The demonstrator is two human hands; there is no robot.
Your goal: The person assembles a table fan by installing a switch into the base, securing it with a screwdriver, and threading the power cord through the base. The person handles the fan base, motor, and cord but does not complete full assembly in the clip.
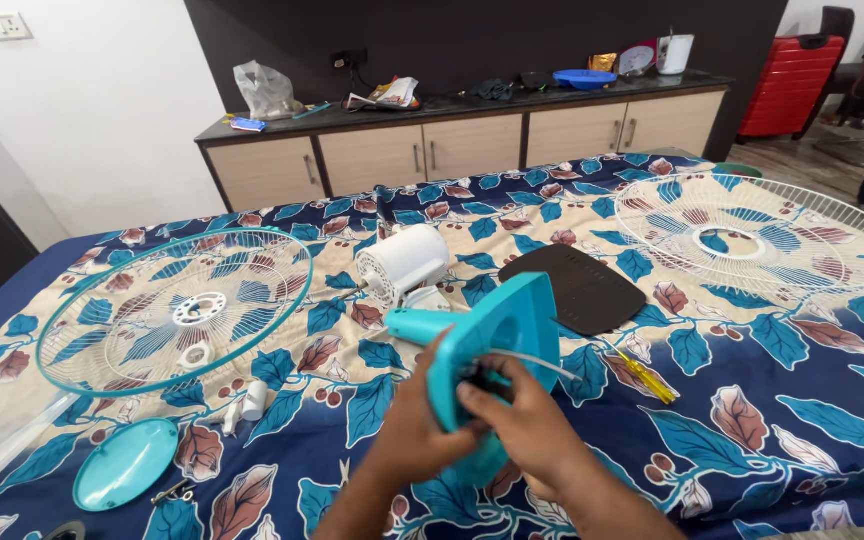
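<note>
Fan housing (497, 335), turquoise, is held above the near edge of the bed (802, 400). It is gripped underneath by the left hand (422, 425), while a thin wire (527, 358) is pinched by the right hand (527, 425). The housing is best kept steady and the wire eased gently.

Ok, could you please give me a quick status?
Both hands, left and right, grip teal fan base. White cord at fingers. Screwdriver beside.

— What is the base (497, 335) like?
— Teal plastic, wedge-shaped, with a round neck pointing left. It is tilted up on edge above the bedspread, underside toward the camera, a white cord (532, 360) leaving it.
</note>
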